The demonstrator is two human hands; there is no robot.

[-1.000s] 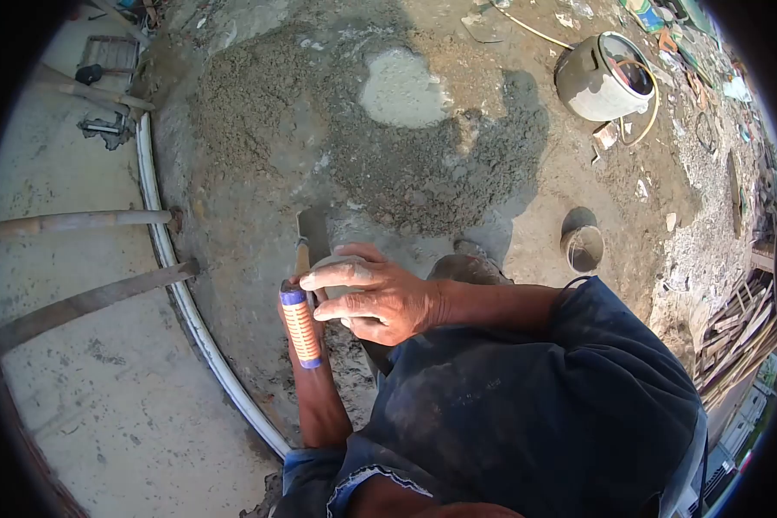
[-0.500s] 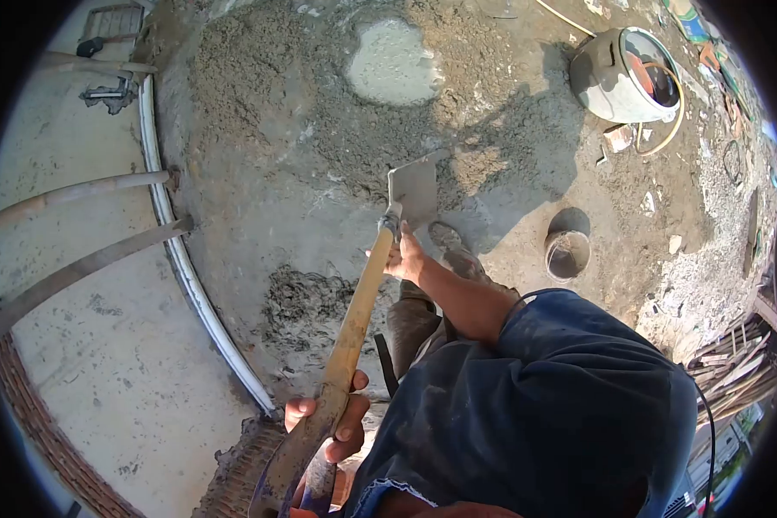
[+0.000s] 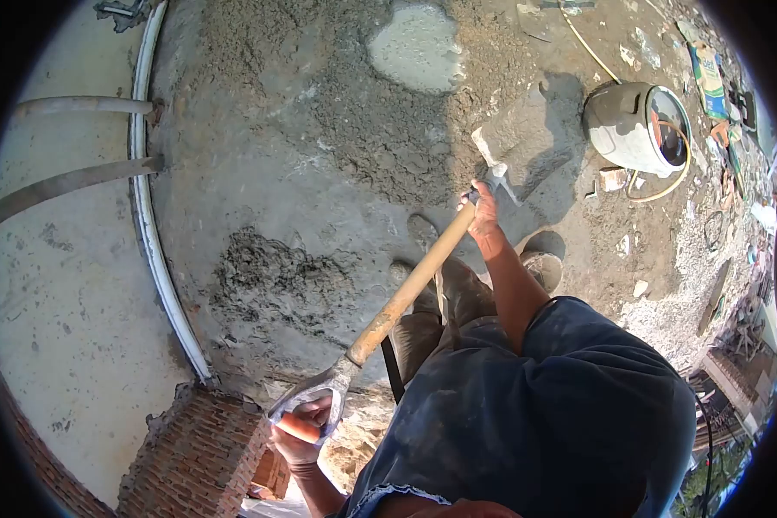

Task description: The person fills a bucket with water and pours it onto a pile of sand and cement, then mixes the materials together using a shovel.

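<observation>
A shovel with a wooden shaft (image 3: 419,278) lies diagonally across my front. My right hand (image 3: 483,211) is closed round the lower shaft, just above the metal socket. My left hand (image 3: 300,440) is wrapped round the orange crossbar (image 3: 300,428) of the D-shaped handle, at lower left. The blade points up and right, over wet grey mortar (image 3: 388,160); its pale rear edge (image 3: 489,147) shows, but its face blends with the mix, so whether it carries any cannot be made out. A pool of watery grey mix (image 3: 416,47) lies at the top.
A pale drum (image 3: 626,129) with a hose in it stands at upper right. A small bucket (image 3: 542,269) sits beside my right forearm. A dark mortar heap (image 3: 276,281) lies left of my feet. A pale wall (image 3: 78,302) with a white pipe (image 3: 142,198) and brickwork (image 3: 190,445) borders the left.
The blade has swung right, away from the middle of the mortar, and my right hand with it. My left hand has moved from the upper shaft to the orange crossbar.
</observation>
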